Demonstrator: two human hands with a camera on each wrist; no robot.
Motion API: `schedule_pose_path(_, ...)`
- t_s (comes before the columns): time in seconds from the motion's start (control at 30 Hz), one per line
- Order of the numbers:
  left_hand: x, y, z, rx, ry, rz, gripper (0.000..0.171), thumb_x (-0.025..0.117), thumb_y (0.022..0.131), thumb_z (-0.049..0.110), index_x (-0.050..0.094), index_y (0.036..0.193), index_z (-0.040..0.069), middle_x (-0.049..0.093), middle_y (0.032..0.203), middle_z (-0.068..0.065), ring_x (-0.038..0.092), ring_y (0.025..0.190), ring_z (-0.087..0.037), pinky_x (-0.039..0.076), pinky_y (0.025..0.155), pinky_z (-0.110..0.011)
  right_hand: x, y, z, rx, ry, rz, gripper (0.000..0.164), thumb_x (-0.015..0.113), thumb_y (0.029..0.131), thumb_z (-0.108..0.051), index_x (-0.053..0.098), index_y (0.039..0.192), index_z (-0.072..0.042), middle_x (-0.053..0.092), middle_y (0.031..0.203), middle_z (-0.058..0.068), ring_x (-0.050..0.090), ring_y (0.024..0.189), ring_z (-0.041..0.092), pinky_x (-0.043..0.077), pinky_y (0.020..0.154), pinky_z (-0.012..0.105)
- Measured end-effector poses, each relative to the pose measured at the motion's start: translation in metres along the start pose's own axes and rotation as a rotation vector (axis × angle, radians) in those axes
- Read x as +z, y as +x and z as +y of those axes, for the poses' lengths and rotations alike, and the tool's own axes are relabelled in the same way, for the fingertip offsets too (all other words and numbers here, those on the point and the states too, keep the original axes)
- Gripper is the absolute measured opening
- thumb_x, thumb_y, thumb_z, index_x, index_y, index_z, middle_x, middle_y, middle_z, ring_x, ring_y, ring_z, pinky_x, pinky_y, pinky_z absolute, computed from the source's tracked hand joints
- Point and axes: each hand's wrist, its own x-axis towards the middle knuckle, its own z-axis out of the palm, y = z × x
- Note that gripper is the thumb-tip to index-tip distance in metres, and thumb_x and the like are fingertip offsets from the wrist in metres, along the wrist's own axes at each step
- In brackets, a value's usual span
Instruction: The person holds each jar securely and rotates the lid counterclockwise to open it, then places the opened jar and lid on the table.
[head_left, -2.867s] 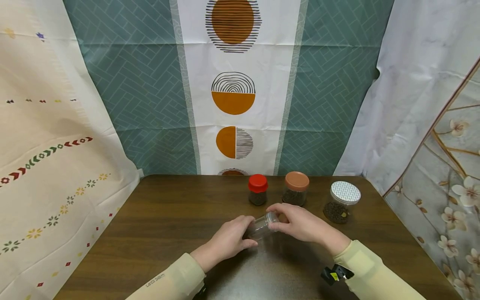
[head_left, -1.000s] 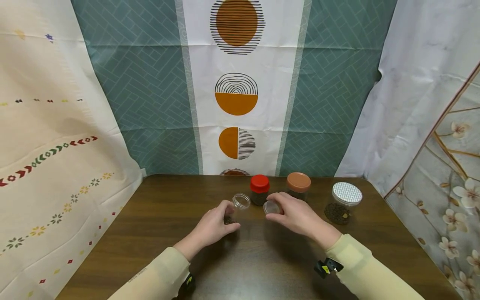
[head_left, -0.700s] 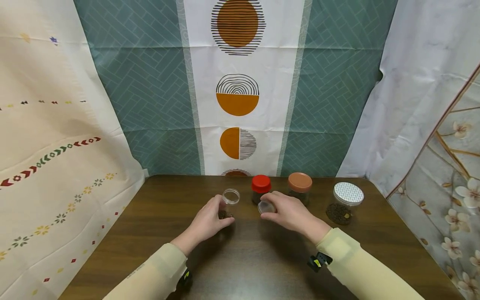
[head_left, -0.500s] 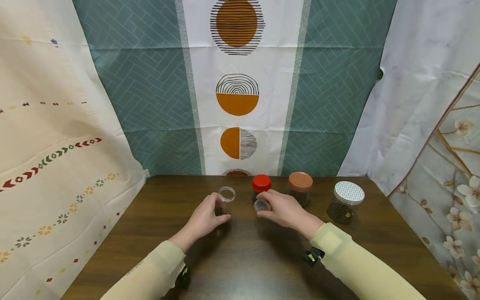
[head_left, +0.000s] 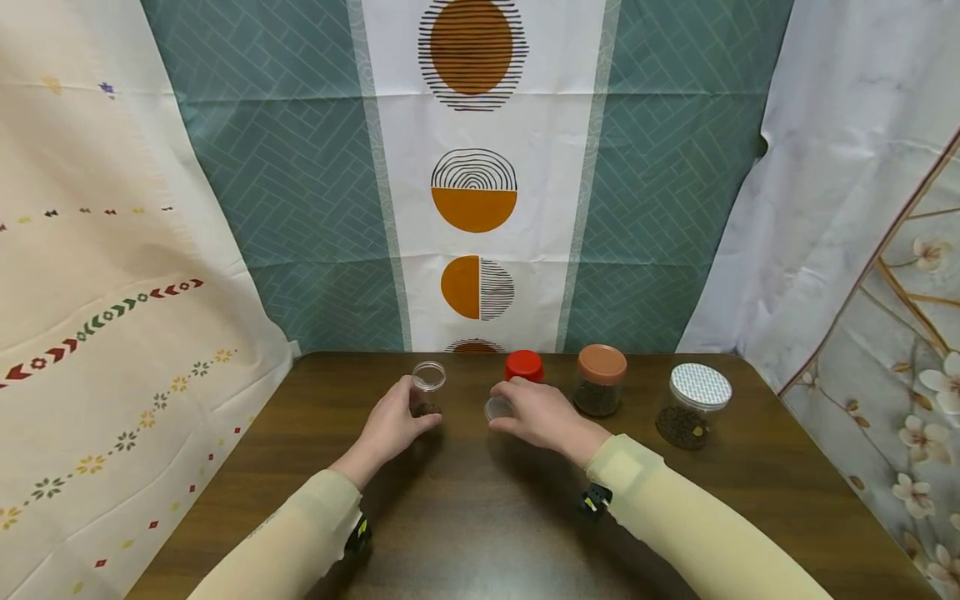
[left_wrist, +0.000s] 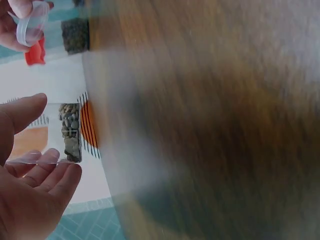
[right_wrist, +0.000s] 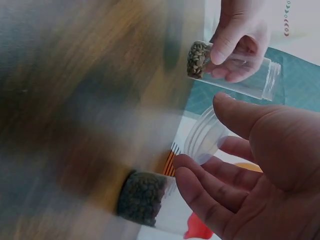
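My left hand (head_left: 386,429) grips a lidless clear jar (head_left: 427,398), which stands roughly upright with its open mouth on top. Small brown pebbles (right_wrist: 196,60) fill the bottom of that jar, as the right wrist view shows. Thumb and fingers wrap its sides from the left. To the right of it, my right hand (head_left: 543,418) pinches a clear round lid (right_wrist: 206,134) between thumb and fingers, tilted and apart from the jar. Behind the right hand stands a red-lidded jar (head_left: 524,365), its lower part hidden by that hand in the head view.
A jar with an orange-brown lid (head_left: 599,387) and dark contents stands right of the red-lidded one. Farther right is a wider jar with a white patterned lid (head_left: 693,400). The brown wooden table (head_left: 480,533) ends at hanging cloths (head_left: 315,250) behind and at both sides.
Earlier both hands were together on the tilted jar. The lid has come off in my right hand; the jar has turned upright and moved left in my left hand. Lately both hands drift left.
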Motion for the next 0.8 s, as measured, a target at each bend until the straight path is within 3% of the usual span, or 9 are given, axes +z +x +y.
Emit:
schedule_pose_path(0.3,-0.006,0.007,-0.009,-0.052,-0.022,0.014,0.053,0.090,0.095,0.018,0.056,0.133,0.004,0.070,0.125,-0.015,0.067,0.121,-0.038,0.052,0.104,-0.059,0.014,0.031,-0.005,0.026,-0.087,-0.022,0.047,0.087,0.097,-0.036,0.073,0.135,-0.011,0.072,0.120,0.009,0.071,0.102,0.025,0.062,0.092,0.044)
schedule_pose_path(0.53,-0.006,0.013,-0.019,-0.080,-0.045,0.031,0.054,0.090,0.096,0.018,0.054,0.134,0.004,0.069,0.129,-0.018,0.066,0.124,-0.039,0.051,0.106,-0.058,0.033,0.052,-0.009,0.026,-0.089,-0.038,0.046,0.086,0.098,-0.035,0.073,0.135,-0.011,0.074,0.116,0.011,0.071,0.101,0.026,0.061,0.090,0.044)
schedule_pose_path(0.8,-0.006,0.017,-0.031,-0.101,-0.070,0.027,0.054,0.088,0.097,0.016,0.053,0.135,0.001,0.068,0.135,-0.023,0.065,0.131,-0.042,0.049,0.111,-0.059,0.048,0.065,-0.015,0.032,-0.119,-0.061,0.046,0.086,0.098,-0.036,0.073,0.135,-0.012,0.070,0.116,0.010,0.071,0.100,0.025,0.061,0.087,0.043)
